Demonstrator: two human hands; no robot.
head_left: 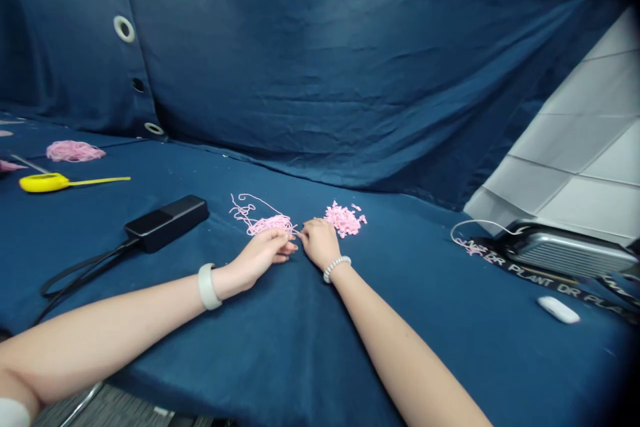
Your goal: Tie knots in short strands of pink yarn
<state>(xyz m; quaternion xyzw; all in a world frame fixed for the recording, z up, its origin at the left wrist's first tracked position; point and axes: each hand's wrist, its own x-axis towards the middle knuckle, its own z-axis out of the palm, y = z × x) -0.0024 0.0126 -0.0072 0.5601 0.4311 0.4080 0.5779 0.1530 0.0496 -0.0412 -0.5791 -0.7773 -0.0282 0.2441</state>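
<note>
On navy tablecloth (425,267), tangled pink yarn (271,223) lies just past L hand (263,253), loosely curled; R hand (320,242), fingers bent, meets a strand by pink clippings (345,220). Can't tell if either grips. Yarn prob. v. light, soft, snag-prone; pinch single strand nr end.

we get open worktop (425,260) right of the pink scraps (343,219), until the white case (559,309) and grey device (573,250). black box (167,221) and cord obstruct left. blue curtain (350,67) walls off the back. hands (320,243) nearly meet; barely any gap between fingers.
</note>
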